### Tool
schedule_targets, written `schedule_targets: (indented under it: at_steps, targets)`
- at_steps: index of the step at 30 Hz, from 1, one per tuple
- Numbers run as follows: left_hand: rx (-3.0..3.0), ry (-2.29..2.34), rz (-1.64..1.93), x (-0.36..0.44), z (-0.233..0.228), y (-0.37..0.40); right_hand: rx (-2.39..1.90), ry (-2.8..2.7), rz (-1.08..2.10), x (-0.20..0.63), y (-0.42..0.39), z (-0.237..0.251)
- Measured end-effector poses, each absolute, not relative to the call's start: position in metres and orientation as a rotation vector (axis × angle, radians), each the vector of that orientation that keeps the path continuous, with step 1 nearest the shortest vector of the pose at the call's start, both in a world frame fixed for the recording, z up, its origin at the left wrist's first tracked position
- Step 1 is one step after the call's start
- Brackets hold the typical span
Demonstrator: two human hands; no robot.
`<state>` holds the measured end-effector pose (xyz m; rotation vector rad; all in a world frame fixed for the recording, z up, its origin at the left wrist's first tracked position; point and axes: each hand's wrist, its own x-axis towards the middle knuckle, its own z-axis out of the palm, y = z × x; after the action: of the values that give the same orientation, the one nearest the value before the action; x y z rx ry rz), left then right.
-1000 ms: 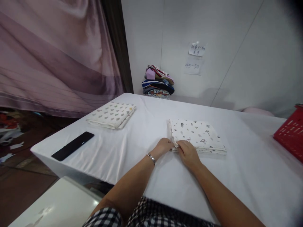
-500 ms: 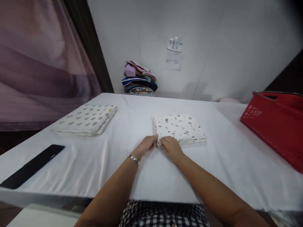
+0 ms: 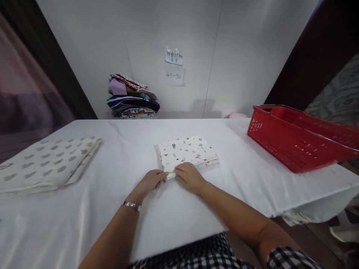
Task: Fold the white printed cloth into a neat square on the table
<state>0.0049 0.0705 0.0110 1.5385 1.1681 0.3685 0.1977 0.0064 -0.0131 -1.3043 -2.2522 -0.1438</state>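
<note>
A folded white cloth (image 3: 187,149) with small grey prints of palm trees and other motifs lies flat on the table in front of me. My left hand (image 3: 151,181), a silver bracelet at its wrist, pinches the near left corner between thumb and fingers. Just to the right, my right hand (image 3: 192,178) grips the near edge, fingertips on the top layer and thumb out of sight. Farther left rests a larger folded white cloth (image 3: 53,158) with grey leaf-like prints and a yellow spot; neither hand touches it.
A red plastic basket (image 3: 280,138) with metal handles stands at the right of the white-covered table (image 3: 126,149). Against the back wall is a stack of folded fabrics (image 3: 133,98). Two paper notes (image 3: 174,71) hang above. The table's near edge runs close to my body.
My view has turned to the right, bringing more of the basket in and taking the black strip out at left. My right hand has moved slightly away from the left along the cloth's near edge.
</note>
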Motion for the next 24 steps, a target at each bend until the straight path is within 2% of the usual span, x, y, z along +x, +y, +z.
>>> schedule_targets:
  at_steps: [6,10,14,18,24]
  targets:
    - [1.543,1.245,0.378,0.008,0.011,0.070,-1.513,-2.043,-0.239,0.289,-0.016,-0.013]
    - [1.516,1.256,0.367,0.008,0.008,0.073,-1.713,-1.707,-0.219,0.351,-0.027,-0.020]
    - [1.513,1.244,0.370,0.009,0.006,0.074,-1.795,-1.456,-0.137,0.378,-0.028,-0.025]
    - [1.519,1.235,0.372,0.009,0.008,0.072,-1.774,-1.609,-0.008,0.375,-0.022,-0.017]
    - [1.546,1.238,0.382,0.009,0.008,0.071,-1.907,-1.919,0.008,0.371,-0.011,0.002]
